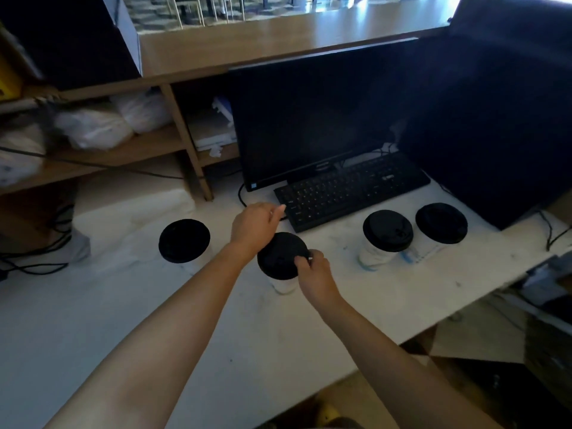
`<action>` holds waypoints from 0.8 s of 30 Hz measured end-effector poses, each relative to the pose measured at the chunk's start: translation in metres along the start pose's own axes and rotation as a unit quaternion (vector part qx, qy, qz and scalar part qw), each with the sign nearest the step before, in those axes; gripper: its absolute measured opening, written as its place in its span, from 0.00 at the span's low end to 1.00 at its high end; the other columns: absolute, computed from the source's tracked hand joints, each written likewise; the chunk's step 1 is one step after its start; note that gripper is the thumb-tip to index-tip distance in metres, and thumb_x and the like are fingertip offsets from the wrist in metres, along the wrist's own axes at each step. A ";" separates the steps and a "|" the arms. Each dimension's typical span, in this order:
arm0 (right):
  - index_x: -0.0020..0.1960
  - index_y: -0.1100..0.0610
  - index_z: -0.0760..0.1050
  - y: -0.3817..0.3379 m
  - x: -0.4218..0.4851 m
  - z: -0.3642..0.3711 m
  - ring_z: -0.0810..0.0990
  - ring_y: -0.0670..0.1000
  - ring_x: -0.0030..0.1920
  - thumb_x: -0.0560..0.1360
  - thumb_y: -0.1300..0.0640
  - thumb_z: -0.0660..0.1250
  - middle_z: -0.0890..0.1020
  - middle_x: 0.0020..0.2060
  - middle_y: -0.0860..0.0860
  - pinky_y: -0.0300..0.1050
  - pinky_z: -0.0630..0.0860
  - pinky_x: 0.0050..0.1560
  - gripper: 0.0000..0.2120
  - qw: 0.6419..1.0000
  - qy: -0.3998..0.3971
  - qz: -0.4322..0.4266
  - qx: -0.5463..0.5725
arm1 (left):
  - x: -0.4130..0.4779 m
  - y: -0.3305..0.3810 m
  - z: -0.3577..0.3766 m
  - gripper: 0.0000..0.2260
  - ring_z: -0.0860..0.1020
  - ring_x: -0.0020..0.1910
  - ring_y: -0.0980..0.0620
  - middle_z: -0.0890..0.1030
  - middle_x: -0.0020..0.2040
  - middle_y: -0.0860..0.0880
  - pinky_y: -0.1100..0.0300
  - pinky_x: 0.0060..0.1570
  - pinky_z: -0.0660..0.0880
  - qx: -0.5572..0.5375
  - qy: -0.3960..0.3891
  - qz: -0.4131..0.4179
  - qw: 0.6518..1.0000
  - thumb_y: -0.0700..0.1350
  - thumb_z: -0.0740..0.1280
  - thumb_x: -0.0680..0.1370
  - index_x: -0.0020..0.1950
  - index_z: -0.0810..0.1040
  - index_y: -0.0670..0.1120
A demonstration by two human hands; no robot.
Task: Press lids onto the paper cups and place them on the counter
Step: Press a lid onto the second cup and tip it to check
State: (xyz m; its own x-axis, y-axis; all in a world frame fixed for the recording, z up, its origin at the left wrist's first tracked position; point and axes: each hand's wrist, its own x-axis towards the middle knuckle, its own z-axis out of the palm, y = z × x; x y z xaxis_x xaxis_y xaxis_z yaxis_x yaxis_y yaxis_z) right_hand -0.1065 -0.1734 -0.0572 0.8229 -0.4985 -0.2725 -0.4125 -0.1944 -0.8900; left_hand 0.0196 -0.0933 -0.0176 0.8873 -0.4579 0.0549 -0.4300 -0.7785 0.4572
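A white paper cup (283,284) with a black lid (280,255) stands on the white counter (123,305) in the middle. My left hand (255,226) rests over the lid's far left edge, fingers loosely spread toward the keyboard. My right hand (312,269) pinches the lid's near right rim. Another lidded cup (184,241) stands to the left. Two more lidded cups (387,235) (441,222) stand to the right.
A black keyboard (349,190) and a dark monitor (312,119) sit just behind the cups. A large dark box (495,134) stands at the right. Wooden shelves (123,150) with white bags are at the left. Cables lie at the far left and right edges.
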 end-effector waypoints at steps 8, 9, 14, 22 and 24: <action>0.61 0.60 0.72 -0.031 0.025 -0.008 0.73 0.49 0.51 0.82 0.53 0.51 0.77 0.52 0.53 0.40 0.67 0.49 0.16 0.996 -0.048 -0.075 -0.009 | -0.039 0.006 0.029 0.18 0.77 0.49 0.46 0.81 0.53 0.42 0.58 0.46 0.68 -0.140 -0.032 -0.074 0.987 0.49 0.51 0.83 0.56 0.77 0.42; 0.58 0.60 0.74 -0.027 0.027 -0.004 0.74 0.48 0.50 0.82 0.54 0.52 0.79 0.50 0.53 0.37 0.68 0.46 0.16 0.995 -0.052 -0.086 -0.012 | -0.041 0.006 0.032 0.17 0.76 0.48 0.48 0.81 0.52 0.43 0.59 0.45 0.67 -0.158 -0.020 -0.079 0.984 0.49 0.50 0.83 0.57 0.76 0.43; 0.55 0.59 0.75 -0.015 0.033 0.003 0.75 0.46 0.46 0.81 0.55 0.53 0.78 0.45 0.49 0.23 0.67 0.41 0.13 0.994 -0.039 -0.096 0.024 | -0.043 0.005 0.038 0.16 0.74 0.42 0.52 0.80 0.46 0.47 0.60 0.42 0.66 -0.167 0.012 -0.079 0.983 0.48 0.50 0.83 0.51 0.77 0.46; 0.52 0.60 0.75 -0.015 0.032 0.004 0.74 0.38 0.42 0.81 0.58 0.54 0.77 0.43 0.49 0.23 0.67 0.42 0.12 0.992 -0.041 -0.106 0.052 | -0.042 0.005 0.035 0.17 0.75 0.44 0.52 0.80 0.50 0.46 0.61 0.43 0.66 -0.145 0.009 -0.067 0.987 0.48 0.50 0.83 0.53 0.77 0.45; 0.50 0.57 0.75 -0.017 0.029 0.005 0.75 0.43 0.43 0.81 0.57 0.53 0.77 0.44 0.50 0.31 0.69 0.46 0.12 0.992 -0.034 -0.091 0.075 | -0.041 0.006 0.030 0.16 0.77 0.54 0.49 0.79 0.56 0.46 0.62 0.49 0.66 -0.167 -0.014 -0.050 0.985 0.48 0.49 0.83 0.59 0.75 0.46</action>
State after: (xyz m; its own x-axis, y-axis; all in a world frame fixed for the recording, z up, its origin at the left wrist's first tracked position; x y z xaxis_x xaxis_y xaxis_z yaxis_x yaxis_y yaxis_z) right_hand -0.0733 -0.1801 -0.0523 0.9052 -0.4070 -0.1222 -0.1961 -0.1451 -0.9698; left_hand -0.0245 -0.0913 -0.0436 0.9158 -0.4008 -0.0279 -0.2573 -0.6386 0.7252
